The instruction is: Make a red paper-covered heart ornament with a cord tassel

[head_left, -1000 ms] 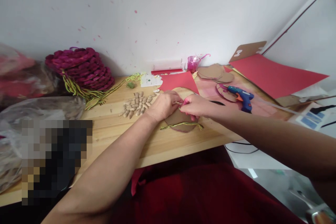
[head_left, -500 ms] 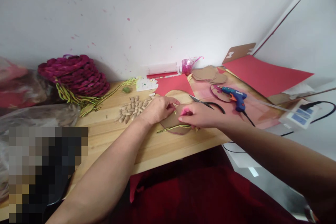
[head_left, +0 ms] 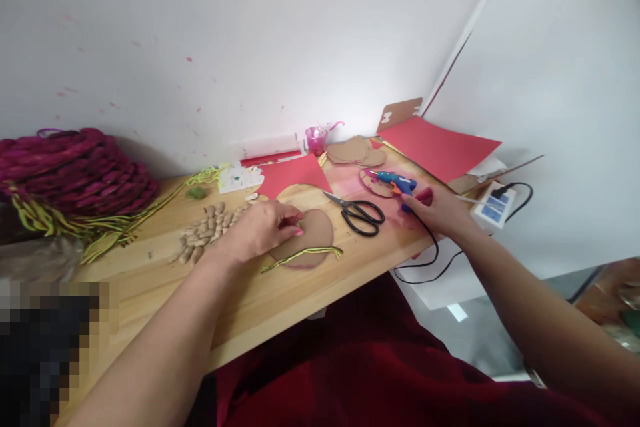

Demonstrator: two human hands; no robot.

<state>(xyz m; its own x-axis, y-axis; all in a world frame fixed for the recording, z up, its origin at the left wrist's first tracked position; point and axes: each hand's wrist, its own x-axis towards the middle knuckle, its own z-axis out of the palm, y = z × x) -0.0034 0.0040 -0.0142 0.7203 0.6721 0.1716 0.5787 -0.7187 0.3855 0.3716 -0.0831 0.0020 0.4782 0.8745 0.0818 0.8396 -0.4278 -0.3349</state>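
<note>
My left hand (head_left: pixel 263 230) is over a round cardboard disc (head_left: pixel 317 230), thumb and fingers pinched together; whatever tiny thing they hold is mostly hidden. Across the lower part of that disc lies a strand of green and dark yarn (head_left: pixel 303 255). On the right, my right hand (head_left: pixel 435 210) has closed around the handle of a blue glue gun (head_left: pixel 404 183), whose nozzle points left above a smaller pink-edged disc (head_left: pixel 374 185). Black-handled scissors (head_left: pixel 363 217) rest between my hands.
Peanuts (head_left: pixel 203 233) are heaped beside my left wrist. Red paper (head_left: pixel 295 177) and cut cardboard shapes (head_left: pixel 347 150) lie toward the wall, near a pink cup (head_left: pixel 316 140). A magenta yarn bundle (head_left: pixel 75 173) stands at left. A power strip (head_left: pixel 495 203) and loose cord are at right.
My right hand has left the cardboard disc and moved right onto the glue gun, uncovering the scissors. My left hand stays at the disc. The view has turned right.
</note>
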